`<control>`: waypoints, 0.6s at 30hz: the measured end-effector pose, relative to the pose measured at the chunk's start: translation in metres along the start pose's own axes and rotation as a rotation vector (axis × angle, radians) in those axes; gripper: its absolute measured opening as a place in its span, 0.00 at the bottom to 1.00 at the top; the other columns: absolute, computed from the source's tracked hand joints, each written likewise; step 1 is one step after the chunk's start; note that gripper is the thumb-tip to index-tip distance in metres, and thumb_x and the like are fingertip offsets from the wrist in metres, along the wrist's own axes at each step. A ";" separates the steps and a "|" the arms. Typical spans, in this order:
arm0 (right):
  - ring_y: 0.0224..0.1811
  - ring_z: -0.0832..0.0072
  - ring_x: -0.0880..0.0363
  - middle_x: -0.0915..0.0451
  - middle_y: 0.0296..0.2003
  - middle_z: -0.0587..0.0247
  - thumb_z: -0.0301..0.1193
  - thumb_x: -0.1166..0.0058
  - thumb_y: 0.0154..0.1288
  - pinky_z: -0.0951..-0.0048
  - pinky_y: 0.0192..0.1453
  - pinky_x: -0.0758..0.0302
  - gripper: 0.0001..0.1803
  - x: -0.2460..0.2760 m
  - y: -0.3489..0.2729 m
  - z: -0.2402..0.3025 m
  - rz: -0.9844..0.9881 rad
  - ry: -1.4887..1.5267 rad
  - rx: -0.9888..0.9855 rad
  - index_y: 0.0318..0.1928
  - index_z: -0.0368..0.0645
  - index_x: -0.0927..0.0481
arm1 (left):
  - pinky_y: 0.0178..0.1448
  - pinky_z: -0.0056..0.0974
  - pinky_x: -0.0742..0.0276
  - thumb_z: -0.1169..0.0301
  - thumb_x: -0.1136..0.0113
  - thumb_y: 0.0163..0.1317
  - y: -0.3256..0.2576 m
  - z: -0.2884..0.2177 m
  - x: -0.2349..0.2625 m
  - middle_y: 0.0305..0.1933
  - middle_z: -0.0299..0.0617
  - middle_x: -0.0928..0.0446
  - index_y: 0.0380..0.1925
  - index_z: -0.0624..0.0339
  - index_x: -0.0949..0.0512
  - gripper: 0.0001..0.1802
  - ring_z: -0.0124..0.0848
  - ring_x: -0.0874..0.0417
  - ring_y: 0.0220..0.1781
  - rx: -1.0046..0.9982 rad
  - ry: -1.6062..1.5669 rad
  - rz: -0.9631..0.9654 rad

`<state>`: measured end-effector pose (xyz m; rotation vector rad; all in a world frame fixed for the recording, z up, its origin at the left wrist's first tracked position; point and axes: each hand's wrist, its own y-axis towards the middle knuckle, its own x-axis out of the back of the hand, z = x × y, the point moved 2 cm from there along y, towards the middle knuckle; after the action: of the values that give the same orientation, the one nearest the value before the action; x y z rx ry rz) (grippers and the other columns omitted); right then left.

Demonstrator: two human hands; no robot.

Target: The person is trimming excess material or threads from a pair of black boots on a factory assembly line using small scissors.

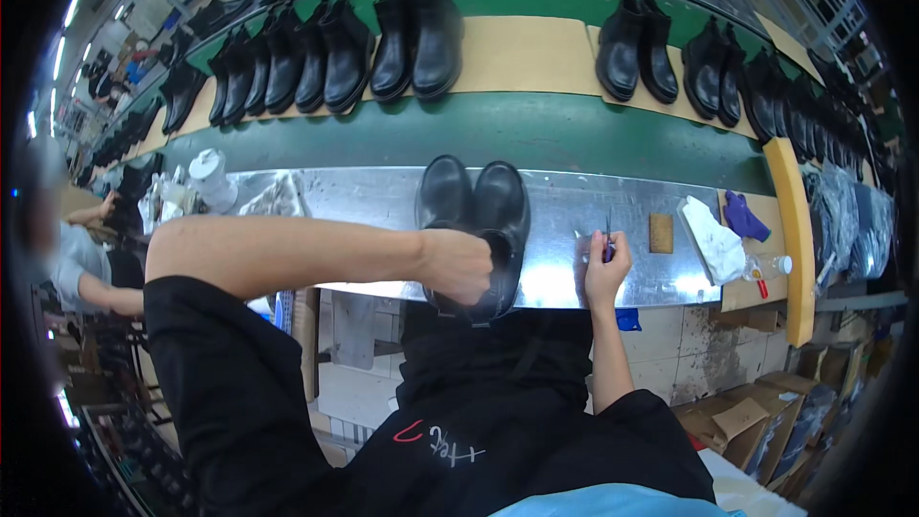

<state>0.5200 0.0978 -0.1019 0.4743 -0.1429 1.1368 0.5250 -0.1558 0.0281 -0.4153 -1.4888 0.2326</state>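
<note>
black boots [476, 206] — toes away, left hand [461, 266] atop

Beyond my bench, pairs of black ankle boots [417, 38] stand in a row on tan cardboard sheets [522, 53] along the green conveyor belt [536, 129]. To my right lie a white cloth [716, 241], a purple glove [744, 217] and a small brown block [661, 233]. A white bottle [212, 179] stands far left.

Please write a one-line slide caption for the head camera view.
Left hand grips a pair of glossy black leather ankle boots on a steel workbench; right hand holds small scissors.
</note>
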 end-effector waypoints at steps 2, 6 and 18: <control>0.22 0.78 0.42 0.38 0.19 0.66 0.29 0.43 0.67 0.70 0.27 0.42 0.17 0.000 0.004 0.002 -0.014 0.020 -0.041 0.25 0.38 0.35 | 0.32 0.38 0.20 0.69 0.42 0.51 0.000 0.009 0.009 0.24 0.39 0.19 0.21 0.59 0.19 0.07 0.36 0.14 0.29 0.098 -0.077 -0.053; 0.22 0.80 0.44 0.39 0.18 0.68 0.29 0.43 0.68 0.72 0.26 0.43 0.18 0.000 0.005 -0.005 -0.060 0.059 -0.076 0.24 0.39 0.37 | 0.34 0.42 0.18 0.70 0.40 0.51 -0.011 0.061 0.050 0.26 0.43 0.18 0.20 0.61 0.19 0.07 0.39 0.14 0.31 0.384 -0.137 -0.075; 0.22 0.82 0.44 0.40 0.20 0.70 0.23 0.45 0.67 0.75 0.26 0.44 0.16 0.000 0.005 -0.025 -0.104 0.241 -0.169 0.25 0.40 0.38 | 0.46 0.48 0.17 0.67 0.37 0.55 -0.066 0.340 0.079 0.41 0.64 0.19 0.39 0.74 0.21 0.19 0.56 0.16 0.44 1.475 -0.373 -0.530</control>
<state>0.5121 0.1099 -0.1224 0.1904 -0.0038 1.0613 0.1872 -0.1413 0.1373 1.2316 -1.3344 0.9042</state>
